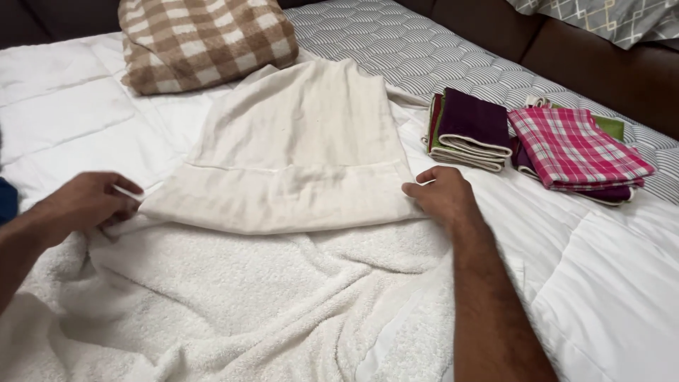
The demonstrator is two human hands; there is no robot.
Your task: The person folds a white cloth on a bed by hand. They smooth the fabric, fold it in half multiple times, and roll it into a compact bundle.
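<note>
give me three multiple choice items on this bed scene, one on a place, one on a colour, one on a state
1. Where does the brown-and-white checked cushion lie?
A. beyond the cream cloth
B. on the folded stacks
C. under the right hand

2. What colour is the checked cloth topping the far-right stack?
A. blue
B. pink
C. black

3. How is the cream cloth?
A. rolled up
B. near edge folded over
C. hanging

Answers: 1 A, it sits at the top left, past the cloth. 2 B, pink and white checks. 3 B, the left hand and right hand hold its folded band.
</note>
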